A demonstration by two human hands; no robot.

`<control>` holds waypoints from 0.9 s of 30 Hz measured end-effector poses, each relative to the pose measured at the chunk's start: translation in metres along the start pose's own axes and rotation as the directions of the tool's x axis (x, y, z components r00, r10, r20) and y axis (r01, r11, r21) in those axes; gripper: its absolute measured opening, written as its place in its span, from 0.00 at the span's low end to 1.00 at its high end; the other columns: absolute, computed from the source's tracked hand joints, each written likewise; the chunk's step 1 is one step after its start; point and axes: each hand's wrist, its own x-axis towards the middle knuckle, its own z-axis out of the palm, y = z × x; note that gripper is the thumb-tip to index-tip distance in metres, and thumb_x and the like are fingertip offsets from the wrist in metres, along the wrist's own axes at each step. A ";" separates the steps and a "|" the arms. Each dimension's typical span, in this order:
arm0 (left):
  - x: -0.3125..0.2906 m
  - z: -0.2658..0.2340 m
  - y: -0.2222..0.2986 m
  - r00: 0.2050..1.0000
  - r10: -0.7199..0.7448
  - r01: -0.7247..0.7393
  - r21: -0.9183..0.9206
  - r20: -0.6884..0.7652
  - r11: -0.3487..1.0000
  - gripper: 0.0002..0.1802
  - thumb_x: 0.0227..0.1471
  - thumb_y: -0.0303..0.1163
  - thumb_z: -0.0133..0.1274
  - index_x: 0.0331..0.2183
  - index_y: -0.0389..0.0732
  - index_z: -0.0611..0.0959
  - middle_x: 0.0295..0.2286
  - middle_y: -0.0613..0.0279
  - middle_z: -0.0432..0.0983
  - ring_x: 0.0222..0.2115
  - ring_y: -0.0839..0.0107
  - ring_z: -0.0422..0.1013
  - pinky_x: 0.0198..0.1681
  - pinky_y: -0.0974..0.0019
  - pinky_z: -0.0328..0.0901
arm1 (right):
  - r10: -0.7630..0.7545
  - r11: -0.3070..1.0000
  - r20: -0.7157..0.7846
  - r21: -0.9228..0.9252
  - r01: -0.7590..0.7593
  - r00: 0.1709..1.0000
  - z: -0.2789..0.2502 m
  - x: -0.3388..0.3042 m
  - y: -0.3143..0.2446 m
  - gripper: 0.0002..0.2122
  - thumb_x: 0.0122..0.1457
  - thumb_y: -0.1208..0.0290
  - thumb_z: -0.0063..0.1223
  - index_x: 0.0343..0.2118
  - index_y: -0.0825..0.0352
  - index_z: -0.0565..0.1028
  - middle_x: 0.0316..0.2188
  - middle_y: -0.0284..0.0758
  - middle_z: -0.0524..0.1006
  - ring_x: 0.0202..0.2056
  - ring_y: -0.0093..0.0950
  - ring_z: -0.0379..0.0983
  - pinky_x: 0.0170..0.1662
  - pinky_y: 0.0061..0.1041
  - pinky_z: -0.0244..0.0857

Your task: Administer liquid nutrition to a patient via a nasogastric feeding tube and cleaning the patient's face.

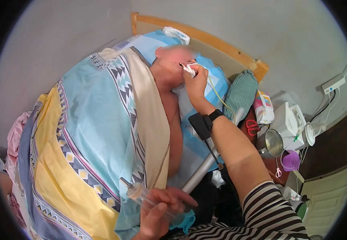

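Observation:
A person (174,134) lies on the bed under a patterned blanket (97,104), head on blue-and-white bedding. My right hand (196,82), fingers closed, pinches a crumpled white tissue (190,71) close to the person's nose and mouth. A thin yellowish tube (216,93) runs from beside these fingers down toward the bed rail; whether they also grip it I cannot tell. Nearer the lower edge, my left hand (155,218) is wrapped around a large clear syringe (136,192). Its nozzle points up and left over the blanket, and a turquoise part (187,222) shows at its other end.
A silver bed rail (199,170) runs below my right forearm. Right of the bed stand a green striped cushion (241,92), red-handled scissors (252,127), a metal cup (272,143), a purple cup (290,161) and a white appliance (287,124). A wooden headboard (205,38) borders the far side.

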 end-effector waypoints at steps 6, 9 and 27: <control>-0.002 0.001 0.002 1.000 -0.009 0.009 -0.002 -0.001 1.000 0.17 0.52 0.45 0.56 0.27 0.44 0.70 0.21 0.63 0.66 0.26 0.64 0.70 0.34 0.47 0.69 | -0.219 0.967 0.095 -0.108 0.229 0.971 0.009 0.020 -0.009 0.08 0.49 0.76 0.58 0.34 0.65 0.77 0.38 0.43 0.73 0.38 0.39 0.70 0.43 0.33 0.65; -0.002 0.001 0.001 1.000 -0.010 0.010 0.004 -0.012 1.000 0.17 0.52 0.46 0.56 0.27 0.44 0.70 0.21 0.63 0.66 0.26 0.66 0.70 0.34 0.48 0.69 | -0.267 0.932 0.200 -0.197 0.305 0.943 0.002 0.020 -0.008 0.08 0.50 0.77 0.56 0.34 0.66 0.77 0.39 0.44 0.74 0.39 0.42 0.70 0.44 0.35 0.65; -0.004 0.000 -0.001 1.000 -0.005 0.005 0.022 -0.007 1.000 0.17 0.53 0.45 0.54 0.27 0.44 0.69 0.21 0.65 0.65 0.27 0.66 0.70 0.36 0.47 0.70 | 0.078 0.932 0.148 -0.362 -0.019 0.986 -0.029 -0.025 0.038 0.08 0.53 0.74 0.55 0.36 0.67 0.77 0.33 0.46 0.73 0.35 0.45 0.71 0.40 0.39 0.65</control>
